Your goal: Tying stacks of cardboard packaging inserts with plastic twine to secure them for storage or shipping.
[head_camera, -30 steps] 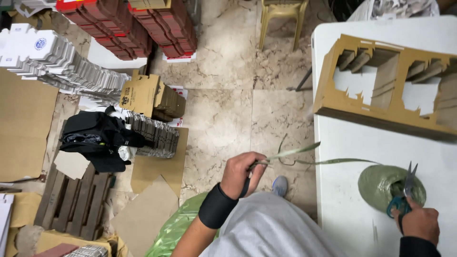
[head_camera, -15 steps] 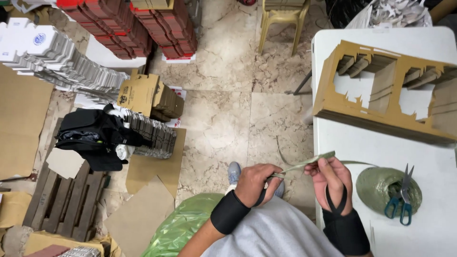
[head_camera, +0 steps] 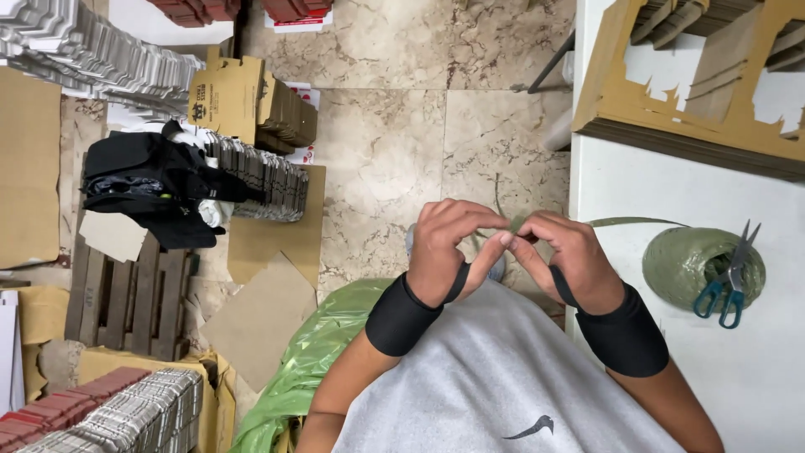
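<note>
Both hands meet at centre frame, fingertips pinched narrow on a thin green strap (head_camera: 513,225). Left hand (head_camera: 449,247) grips from 9 o'clock, right hand (head_camera: 562,256) from 3. The strap's short held bit runs approx left-right btwn them; its tail leads off toward 3 o'clock, onto the white table (head_camera: 671,352), to the green twine ball (head_camera: 700,264). Right hand is nearer the ball. Scissors (head_camera: 728,273) lie on the ball.
</note>
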